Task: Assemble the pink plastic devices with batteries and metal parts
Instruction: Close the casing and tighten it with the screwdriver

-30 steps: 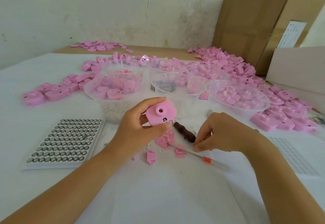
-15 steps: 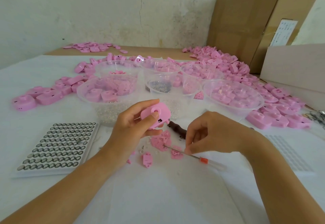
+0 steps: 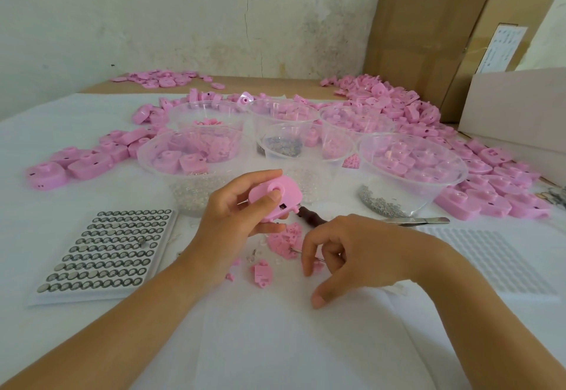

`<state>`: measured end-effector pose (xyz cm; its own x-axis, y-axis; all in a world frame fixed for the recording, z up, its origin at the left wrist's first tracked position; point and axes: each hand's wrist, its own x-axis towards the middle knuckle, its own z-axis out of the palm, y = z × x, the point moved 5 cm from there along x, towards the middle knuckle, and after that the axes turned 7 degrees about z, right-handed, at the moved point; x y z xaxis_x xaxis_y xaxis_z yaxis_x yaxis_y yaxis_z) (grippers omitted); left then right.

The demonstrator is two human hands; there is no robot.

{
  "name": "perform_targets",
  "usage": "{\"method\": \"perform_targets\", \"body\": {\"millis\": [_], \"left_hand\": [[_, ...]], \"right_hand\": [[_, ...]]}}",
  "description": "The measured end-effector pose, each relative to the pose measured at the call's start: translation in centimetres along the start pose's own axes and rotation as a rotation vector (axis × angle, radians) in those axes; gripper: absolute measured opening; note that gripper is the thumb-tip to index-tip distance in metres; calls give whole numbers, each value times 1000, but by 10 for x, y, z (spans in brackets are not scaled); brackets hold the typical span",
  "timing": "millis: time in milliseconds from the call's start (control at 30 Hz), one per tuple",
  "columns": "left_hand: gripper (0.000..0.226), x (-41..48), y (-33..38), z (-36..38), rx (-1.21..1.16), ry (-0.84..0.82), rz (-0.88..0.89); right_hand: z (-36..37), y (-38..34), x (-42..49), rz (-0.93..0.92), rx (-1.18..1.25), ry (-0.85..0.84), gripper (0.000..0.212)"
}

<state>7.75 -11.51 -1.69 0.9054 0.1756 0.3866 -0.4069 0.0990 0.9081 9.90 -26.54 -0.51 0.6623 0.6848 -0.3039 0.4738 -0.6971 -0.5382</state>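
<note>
Pink plastic fills the left hand (image 3: 235,221). Its fingers and thumb are curled round one pink device (image 3: 289,193), held clear of the desk (image 3: 275,343) with the round boss facing up and the thumb on top. The right hand (image 3: 364,255) hangs just beside it and lower. Its fingers are bent down over the small pink parts (image 3: 283,239) and a thin metal rod (image 3: 294,249). I cannot tell from here whether it has pinched anything.

It looks to me like the fetching step, with the shell ready and the next small piece being picked out. The next move would call for a fine pinch on a single piece. The device would probably then need turning so its open side meets that piece.

Counting outward:
- One tray of button batteries (image 3: 104,249) lies left of the hands.
- One brown-handled tool (image 3: 312,216) lies just behind them.
- One pair of tweezers (image 3: 419,220) lies to the right.
- One ribbed white tray (image 3: 490,258) is nearer on that side.
- Six clear bowls (image 3: 453,181) stand beyond, and at least two hold grey metal bits (image 3: 283,144).
- The loose pink shells (image 3: 496,181) heaped around the bowls are too many to count.
- One large cardboard box (image 3: 428,37) stands at the far right.
</note>
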Motion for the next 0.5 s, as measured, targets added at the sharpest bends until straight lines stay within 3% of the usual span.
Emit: {"method": "perform_targets", "body": {"millis": [233,367,500], "left_hand": [[33,0,0,-1,-4,12,-7],[30,1,1,-2,-18,29,-1],[29,1,1,-3,-46,42,-2]], "right_hand": [[0,-1,7,-48,29,90,13],[-1,0,5,-56,96,55,6],[-3,0,3,-88,43,89,10]]}}
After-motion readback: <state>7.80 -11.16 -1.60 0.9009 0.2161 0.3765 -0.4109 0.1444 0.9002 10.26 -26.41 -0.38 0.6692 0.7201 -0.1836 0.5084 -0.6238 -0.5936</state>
